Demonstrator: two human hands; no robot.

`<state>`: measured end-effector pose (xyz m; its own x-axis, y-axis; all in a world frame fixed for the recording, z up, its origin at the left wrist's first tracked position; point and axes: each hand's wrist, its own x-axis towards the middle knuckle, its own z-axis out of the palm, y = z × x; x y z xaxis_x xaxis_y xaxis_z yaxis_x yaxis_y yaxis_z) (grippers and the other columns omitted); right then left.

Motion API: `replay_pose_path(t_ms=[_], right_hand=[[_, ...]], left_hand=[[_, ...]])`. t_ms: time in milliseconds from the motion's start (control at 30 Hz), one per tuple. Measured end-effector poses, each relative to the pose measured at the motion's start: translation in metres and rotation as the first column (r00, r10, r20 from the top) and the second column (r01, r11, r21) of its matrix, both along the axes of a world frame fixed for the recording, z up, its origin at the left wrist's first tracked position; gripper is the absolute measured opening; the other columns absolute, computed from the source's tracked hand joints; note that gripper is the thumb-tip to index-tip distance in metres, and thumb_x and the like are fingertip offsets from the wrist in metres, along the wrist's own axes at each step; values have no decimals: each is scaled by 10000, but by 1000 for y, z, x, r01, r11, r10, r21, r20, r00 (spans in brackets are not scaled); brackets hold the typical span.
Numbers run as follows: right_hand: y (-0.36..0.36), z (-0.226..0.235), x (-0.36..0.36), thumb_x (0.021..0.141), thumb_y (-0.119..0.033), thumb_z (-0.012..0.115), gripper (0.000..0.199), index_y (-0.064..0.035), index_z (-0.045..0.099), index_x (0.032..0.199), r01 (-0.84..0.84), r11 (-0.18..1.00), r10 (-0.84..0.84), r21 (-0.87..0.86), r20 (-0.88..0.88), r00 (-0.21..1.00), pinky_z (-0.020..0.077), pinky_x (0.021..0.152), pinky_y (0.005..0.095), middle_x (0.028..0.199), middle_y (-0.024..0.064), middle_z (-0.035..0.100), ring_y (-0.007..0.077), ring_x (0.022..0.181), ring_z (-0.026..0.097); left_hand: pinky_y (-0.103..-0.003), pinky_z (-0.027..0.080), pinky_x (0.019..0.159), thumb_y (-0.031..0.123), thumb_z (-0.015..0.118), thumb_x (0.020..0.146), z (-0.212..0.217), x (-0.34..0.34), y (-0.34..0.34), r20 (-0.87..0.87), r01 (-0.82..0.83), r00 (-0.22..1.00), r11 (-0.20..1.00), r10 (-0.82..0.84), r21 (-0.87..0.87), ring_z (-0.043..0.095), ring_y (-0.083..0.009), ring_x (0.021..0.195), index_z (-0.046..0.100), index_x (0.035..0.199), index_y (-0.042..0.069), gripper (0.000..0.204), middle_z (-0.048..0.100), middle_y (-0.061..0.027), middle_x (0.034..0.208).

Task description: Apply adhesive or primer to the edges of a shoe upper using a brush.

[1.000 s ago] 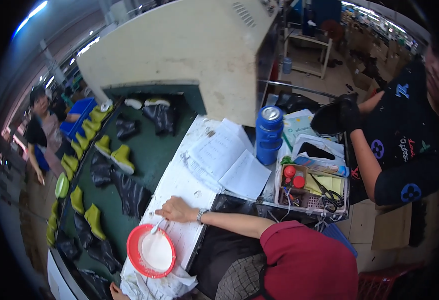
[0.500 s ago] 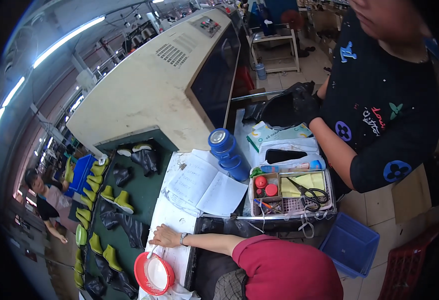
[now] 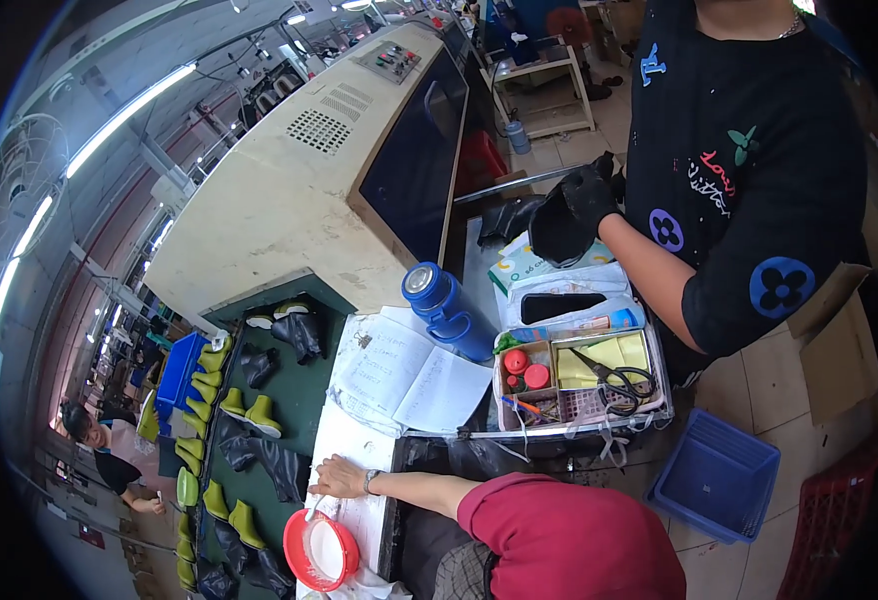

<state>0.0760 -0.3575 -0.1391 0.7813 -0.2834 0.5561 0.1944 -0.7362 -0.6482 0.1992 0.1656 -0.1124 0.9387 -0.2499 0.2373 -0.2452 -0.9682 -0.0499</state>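
One person in a dark top is standing at far left, beside a smooth blue plastic bin. Rounded yellow-green shoe parts are lining the edge of a dark green belt, where creased, glossy black boot shafts are slumping. Near the lower edge, a round red bowl of smooth white stuff is sitting by a scuffed white surface. Just above the bowl, the right hand is clamping curled fingers on a slim white handle that is slanting down to the rim; the left hand is falling outside the view, so its state cannot be told. Thin, rumpled papers are spreading beyond the right hand, and a cylindrical blue bottle is leaning over them in view. Farther right, a partitioned box is holding round red pots and black scissors, while a black-shirted co-worker is gripping a dark boot with a gloved hand.
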Motion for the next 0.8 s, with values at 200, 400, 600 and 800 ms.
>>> replay_pose_path(t_ms=[200, 400, 600, 800], right_hand=[[4, 10, -2, 1023, -485, 442, 551, -118, 772, 778, -20, 999, 18, -40, -55, 998, 388, 851, 436, 897, 94, 646, 274, 917, 578], [2, 2, 0, 1027, -478, 447, 565, -77, 713, 730, 27, 1000, -27, -8, -5, 1000, 398, 854, 435, 873, 113, 646, 291, 905, 581], [-2, -4, 4, 987, -431, 527, 478, -41, 656, 742, 50, 999, -50, -9, -1, 999, 433, 808, 470, 792, 162, 658, 347, 839, 614], [1, 14, 18, 937, -313, 633, 357, -34, 614, 714, -110, 992, 119, -67, 145, 982, 448, 719, 492, 750, 188, 620, 380, 744, 581]], left_hand=[[-499, 542, 872, 261, 622, 826, 32, -6, -17, 57, 48, 997, 999, -49, 12, 675, -435, 988, 665, 1093, -35, 401, 703, -262, 1004], [-501, 541, 844, 167, 593, 826, 58, -7, -28, 112, 109, 987, 993, -114, 46, 673, -436, 956, 674, 1090, -39, 343, 709, -257, 990], [-502, 539, 816, 72, 564, 827, 23, -14, -13, 44, 98, 994, 995, -99, 12, 670, -438, 923, 682, 1087, -42, 308, 715, -251, 976], [-451, 362, 1126, 168, 480, 1028, -43, 13, 64, 108, -34, 994, 999, 31, 19, 459, -416, 1317, 553, 1315, -56, 371, 530, -256, 1388]])
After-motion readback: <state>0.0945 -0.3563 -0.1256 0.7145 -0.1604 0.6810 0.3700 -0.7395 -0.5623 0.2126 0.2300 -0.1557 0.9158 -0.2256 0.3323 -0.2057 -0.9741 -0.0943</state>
